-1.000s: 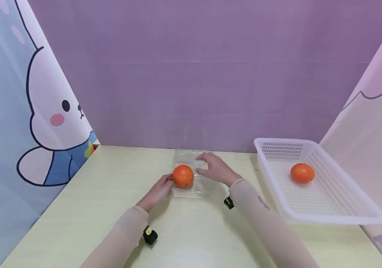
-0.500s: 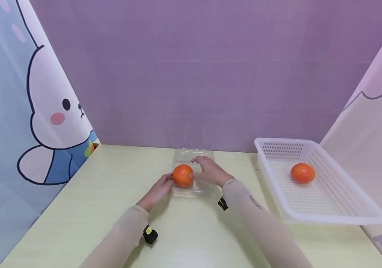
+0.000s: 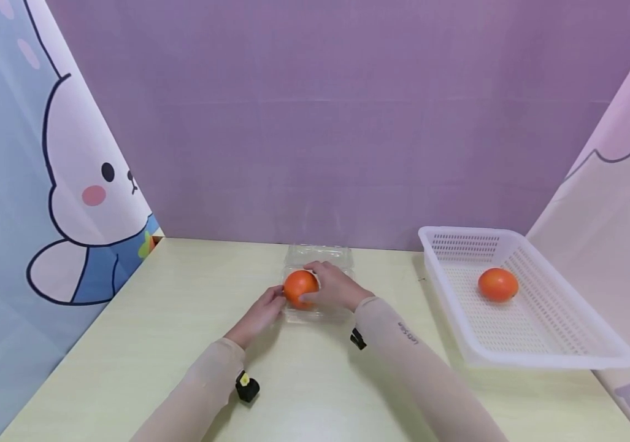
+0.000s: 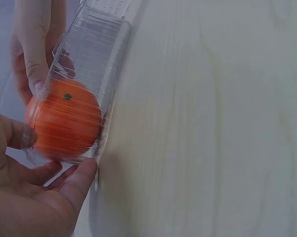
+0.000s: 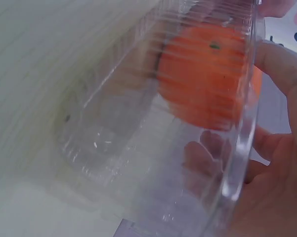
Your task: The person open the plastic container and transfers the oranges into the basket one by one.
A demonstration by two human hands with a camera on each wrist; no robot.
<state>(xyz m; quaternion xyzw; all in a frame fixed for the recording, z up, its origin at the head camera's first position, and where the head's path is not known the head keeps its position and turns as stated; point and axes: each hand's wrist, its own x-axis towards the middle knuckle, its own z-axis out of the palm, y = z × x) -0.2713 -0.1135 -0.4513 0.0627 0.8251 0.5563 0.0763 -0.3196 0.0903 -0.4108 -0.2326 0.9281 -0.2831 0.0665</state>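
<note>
In the head view an orange (image 3: pixel 297 287) sits at the left end of a clear plastic clamshell box (image 3: pixel 303 316), whose lid (image 3: pixel 319 254) lies folded back behind it. My right hand (image 3: pixel 338 288) holds the orange from the right, thumb on its near side and fingers around the far side. At the left end of the box, my left hand (image 3: pixel 259 314) pinches the wall. Its thumb reaches over the rim and its fingers press outside, as the left wrist view shows. Through the ribbed wall in the right wrist view, the orange (image 5: pixel 205 76) shows a green stem mark.
A white perforated plastic basket (image 3: pixel 460 331) stands on the right of the pale table (image 3: pixel 154 344), with another orange (image 3: pixel 498 285) inside. A purple cloth (image 3: pixel 292 123) hangs behind the table, and printed cloths hang at both sides.
My right hand has moved left from beside the orange and come around it. My left hand stays at the box's left end. The orange has barely moved.
</note>
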